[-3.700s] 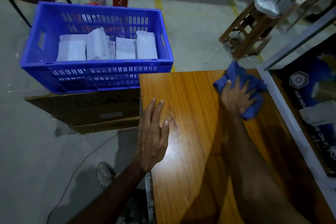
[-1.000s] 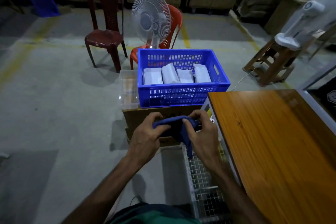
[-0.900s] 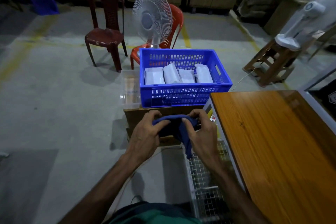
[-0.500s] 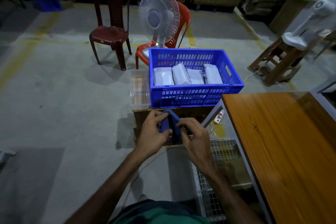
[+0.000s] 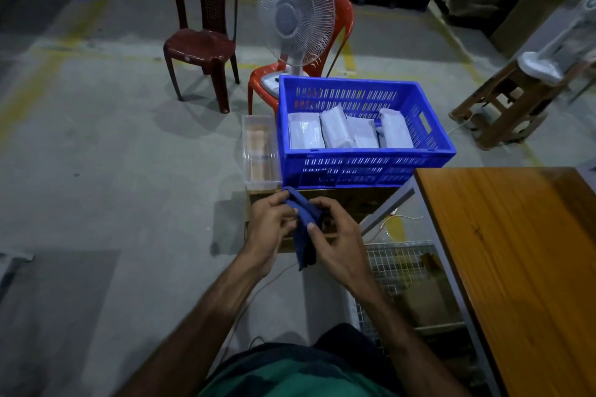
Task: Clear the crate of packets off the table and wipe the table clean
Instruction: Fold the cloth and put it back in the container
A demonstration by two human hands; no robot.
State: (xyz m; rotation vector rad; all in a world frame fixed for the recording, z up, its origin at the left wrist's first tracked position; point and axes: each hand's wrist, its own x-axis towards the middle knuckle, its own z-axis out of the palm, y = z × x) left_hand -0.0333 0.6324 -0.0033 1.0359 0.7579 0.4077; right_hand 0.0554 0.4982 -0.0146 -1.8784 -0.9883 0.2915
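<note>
Left hand: fingers curled, pinching the upper edge of the cloth, which it holds in the air over the floor, left of the table. The cloth is dark blue, soft and limp; its loose end hangs down below both hands. It looks light and should fold or bunch easily, so it is best taken by an edge or gathered into the palm.

Right hand: thumb and fingers closed on the right side of the same cloth, just beside the left hand, so the cloth lies between the two grips.

Crate: blue, rigid, slotted plastic, standing off the table on a cardboard box, beyond the hands and well apart from them. Its cut-out handle on the right wall is the natural hold. The white packets stand in a row inside; they look light and smooth.

Table: glossy wooden top at the right, near but apart from the hands, with nothing visible on it.
</note>
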